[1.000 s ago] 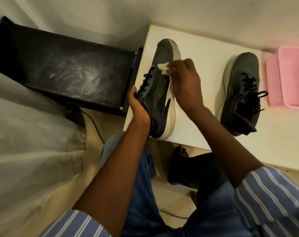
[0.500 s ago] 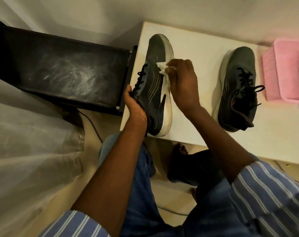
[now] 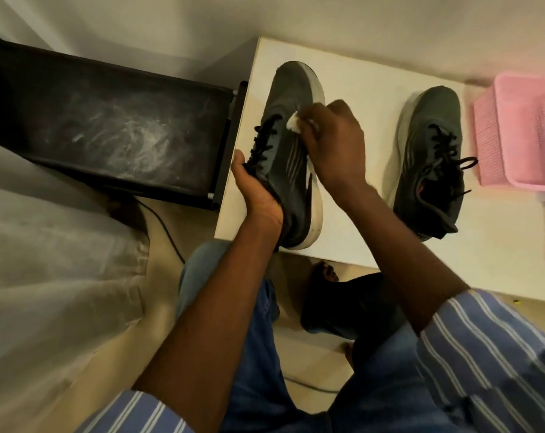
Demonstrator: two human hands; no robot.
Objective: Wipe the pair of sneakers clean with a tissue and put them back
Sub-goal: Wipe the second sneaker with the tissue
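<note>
While the left hand point(image 3: 258, 195) grips a grey sneaker point(image 3: 291, 145) at its collar, the right hand point(image 3: 333, 142) apparently presses a pinched tissue point(image 3: 293, 122) against it; second sneaker point(image 3: 427, 170) at three o'clock on the table point(image 3: 358, 89).

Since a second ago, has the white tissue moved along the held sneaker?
Yes. The crumpled white tissue in the right hand has slid from the dark grey sneaker's white sole edge toward its black laces.

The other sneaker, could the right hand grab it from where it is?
Probably yes. The other sneaker sits alone on the white table, nothing between it and the right hand. But that hand holds the tissue.
</note>
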